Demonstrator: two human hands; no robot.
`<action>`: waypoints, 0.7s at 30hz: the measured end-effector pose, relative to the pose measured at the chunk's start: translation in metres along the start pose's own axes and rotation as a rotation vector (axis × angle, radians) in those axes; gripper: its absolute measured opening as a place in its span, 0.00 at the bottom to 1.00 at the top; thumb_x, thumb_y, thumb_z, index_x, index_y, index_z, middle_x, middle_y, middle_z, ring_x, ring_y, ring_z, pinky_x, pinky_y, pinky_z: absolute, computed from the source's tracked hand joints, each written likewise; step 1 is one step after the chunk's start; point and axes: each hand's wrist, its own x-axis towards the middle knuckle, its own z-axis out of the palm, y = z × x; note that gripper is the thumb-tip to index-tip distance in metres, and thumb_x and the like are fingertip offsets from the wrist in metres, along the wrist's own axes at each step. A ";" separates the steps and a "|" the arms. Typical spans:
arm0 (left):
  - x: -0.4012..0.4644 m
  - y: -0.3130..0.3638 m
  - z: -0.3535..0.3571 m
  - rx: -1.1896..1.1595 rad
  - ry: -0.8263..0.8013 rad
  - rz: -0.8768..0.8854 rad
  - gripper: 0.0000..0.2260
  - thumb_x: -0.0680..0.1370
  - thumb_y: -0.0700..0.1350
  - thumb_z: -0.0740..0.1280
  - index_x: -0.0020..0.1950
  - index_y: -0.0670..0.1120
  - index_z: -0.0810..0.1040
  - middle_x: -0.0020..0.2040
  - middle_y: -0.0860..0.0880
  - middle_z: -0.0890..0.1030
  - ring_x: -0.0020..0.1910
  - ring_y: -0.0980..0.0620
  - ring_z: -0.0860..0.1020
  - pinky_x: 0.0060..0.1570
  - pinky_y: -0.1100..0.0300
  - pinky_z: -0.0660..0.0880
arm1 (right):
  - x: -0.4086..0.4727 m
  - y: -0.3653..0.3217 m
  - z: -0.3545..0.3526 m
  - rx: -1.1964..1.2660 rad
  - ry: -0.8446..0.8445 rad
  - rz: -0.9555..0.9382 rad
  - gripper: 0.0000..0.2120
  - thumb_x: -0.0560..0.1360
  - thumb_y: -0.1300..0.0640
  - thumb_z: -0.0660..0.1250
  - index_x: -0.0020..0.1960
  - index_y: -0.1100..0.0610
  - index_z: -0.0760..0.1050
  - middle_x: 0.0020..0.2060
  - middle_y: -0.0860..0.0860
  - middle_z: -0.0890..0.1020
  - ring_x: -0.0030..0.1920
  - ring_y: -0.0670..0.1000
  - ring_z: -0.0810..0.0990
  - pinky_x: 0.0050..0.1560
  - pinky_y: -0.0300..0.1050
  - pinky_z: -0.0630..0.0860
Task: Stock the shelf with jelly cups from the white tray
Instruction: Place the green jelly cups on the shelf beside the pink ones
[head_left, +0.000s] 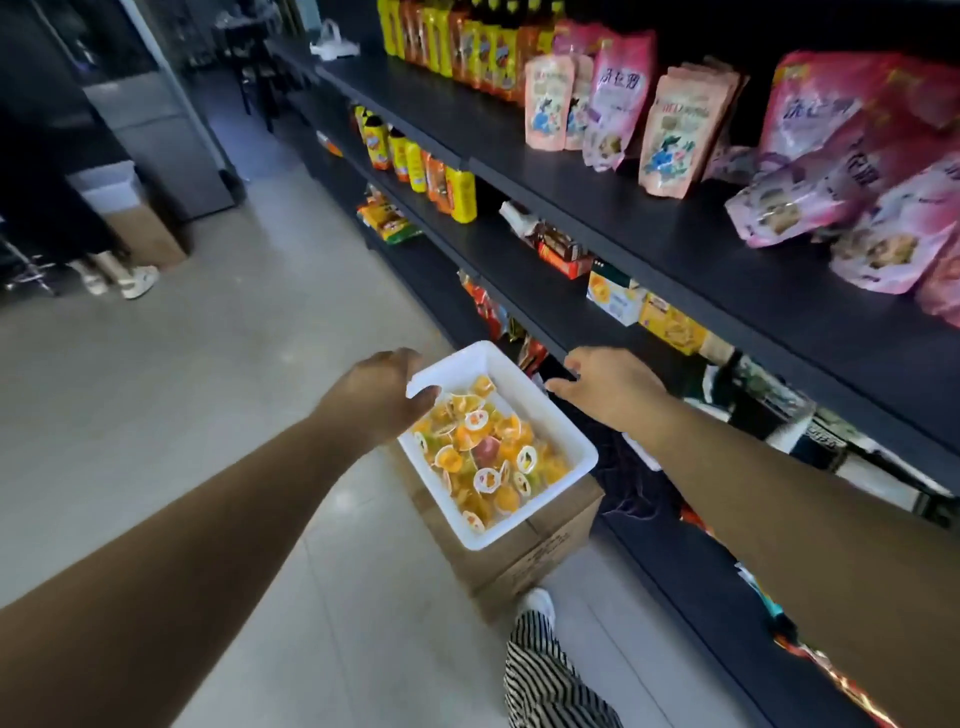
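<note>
A white tray (566, 423) full of several orange and yellow jelly cups (485, 452) sits on a cardboard box (540, 561) on the floor beside the dark shelf (675, 249). My left hand (379, 389) is at the tray's far left corner, its fingers curled over the rim and reaching into the cups. My right hand (608, 384) hovers just right of the tray's far edge, in front of a low shelf board, fingers relaxed and holding nothing.
The shelf boards carry pink snack bags (670, 130), yellow and orange bottles (447, 176) and small boxes (618, 296). My striped trouser leg and shoe (540, 654) stand below the box. Grey tiled floor (208, 395) spreads left; a cardboard carton (140, 228) stands far left.
</note>
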 end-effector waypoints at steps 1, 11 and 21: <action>0.019 -0.008 0.009 -0.001 -0.019 -0.017 0.20 0.79 0.50 0.61 0.68 0.44 0.68 0.62 0.45 0.76 0.59 0.46 0.74 0.55 0.60 0.69 | 0.023 0.004 0.012 0.013 -0.026 0.010 0.16 0.78 0.46 0.59 0.59 0.56 0.72 0.55 0.55 0.77 0.58 0.57 0.75 0.47 0.45 0.71; 0.170 -0.055 0.143 -0.123 -0.322 -0.181 0.18 0.78 0.49 0.62 0.65 0.44 0.72 0.61 0.45 0.77 0.61 0.48 0.74 0.55 0.64 0.66 | 0.194 0.055 0.129 0.099 -0.387 0.258 0.22 0.77 0.46 0.61 0.64 0.61 0.71 0.60 0.59 0.76 0.60 0.59 0.75 0.58 0.50 0.73; 0.231 -0.110 0.294 -0.205 -0.597 -0.218 0.20 0.78 0.51 0.63 0.65 0.41 0.72 0.64 0.44 0.76 0.63 0.48 0.73 0.58 0.61 0.67 | 0.233 0.084 0.308 0.365 -0.553 0.592 0.22 0.77 0.48 0.61 0.60 0.66 0.73 0.57 0.61 0.78 0.57 0.59 0.75 0.43 0.39 0.61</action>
